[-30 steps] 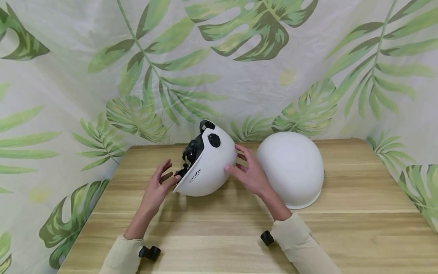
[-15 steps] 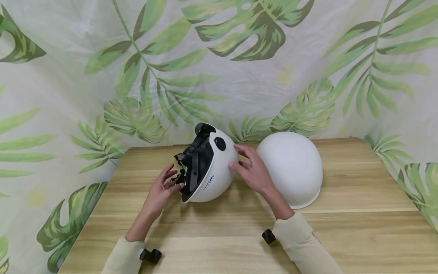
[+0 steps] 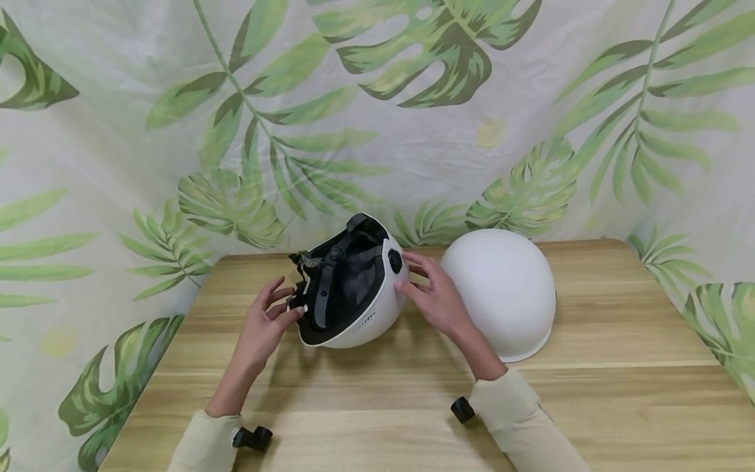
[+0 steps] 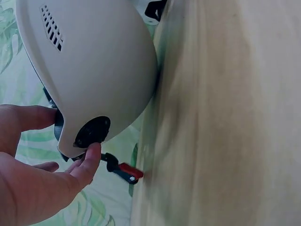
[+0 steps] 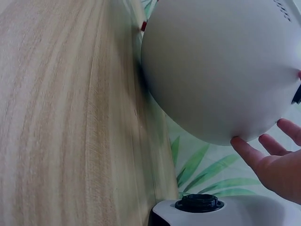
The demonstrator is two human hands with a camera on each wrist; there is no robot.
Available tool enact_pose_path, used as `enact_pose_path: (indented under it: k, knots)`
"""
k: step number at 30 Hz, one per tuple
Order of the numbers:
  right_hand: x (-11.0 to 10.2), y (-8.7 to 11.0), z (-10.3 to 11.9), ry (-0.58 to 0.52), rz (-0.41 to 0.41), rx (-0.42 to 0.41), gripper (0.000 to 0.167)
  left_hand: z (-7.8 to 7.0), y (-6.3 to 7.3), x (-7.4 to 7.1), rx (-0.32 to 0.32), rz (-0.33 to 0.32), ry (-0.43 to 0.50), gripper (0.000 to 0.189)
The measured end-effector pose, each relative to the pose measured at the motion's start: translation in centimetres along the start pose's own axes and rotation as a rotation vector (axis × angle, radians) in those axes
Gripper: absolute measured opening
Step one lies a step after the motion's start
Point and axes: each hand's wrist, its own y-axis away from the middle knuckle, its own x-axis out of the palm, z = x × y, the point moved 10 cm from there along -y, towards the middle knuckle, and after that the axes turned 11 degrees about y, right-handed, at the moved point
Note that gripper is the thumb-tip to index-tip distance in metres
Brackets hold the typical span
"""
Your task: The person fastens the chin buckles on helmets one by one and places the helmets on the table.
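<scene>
A white helmet (image 3: 377, 324) rests tilted on the table, its black padded inside (image 3: 348, 288) and straps facing up and left. My left hand (image 3: 259, 331) pinches its left rim, with the thumb at the inner edge. In the left wrist view its fingertips lie by a round black disc (image 4: 93, 132) on the shell (image 4: 94, 56). A chin strap end with a red clip (image 4: 129, 170) hangs beyond them. On the other side, the fingertips of my right hand (image 3: 438, 298) touch the smooth shell (image 5: 216, 70), fingers spread and fairly straight.
A second white helmet (image 3: 501, 288) sits dome up just right of my right hand; its black disc (image 5: 200, 203) shows in the right wrist view. The wooden table (image 3: 377, 419) ends at a leaf-patterned cloth (image 3: 377, 118) behind.
The helmet has turned between my hands, so its opening, first facing left, now shows much more of the black inside. My left hand has shifted slightly with the rim; the second helmet stayed put.
</scene>
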Motion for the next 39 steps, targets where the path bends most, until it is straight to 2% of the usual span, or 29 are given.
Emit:
enact_pose_path:
  k: [7,15,19,25,31,39]
  knots:
    - [0.2,0.1,-0.3,0.015,0.011,0.031,0.055,-1.1,0.0,-1.0,0.029,-0.04,0.002,0.081]
    - [0.5,0.0,-0.6,0.012,0.028,0.045,0.063,-2.0,0.0,-1.5,0.11,-0.067,-0.021,0.072]
    - [0.3,0.0,-0.7,0.002,0.017,0.039,0.064,-1.9,-0.1,-1.6,0.118,-0.072,-0.013,0.064]
    - [0.4,0.0,-1.1,0.011,0.009,0.04,0.061,-2.0,-0.1,-1.7,0.097,-0.064,0.009,0.061]
    - [1.0,0.0,-1.4,-0.004,0.039,0.026,0.058,-3.1,-0.1,-2.3,0.153,-0.096,-0.039,0.054]
    - [1.0,0.2,-1.5,-0.001,0.025,0.022,0.056,-3.6,0.0,-2.0,0.192,-0.044,-0.019,0.056]
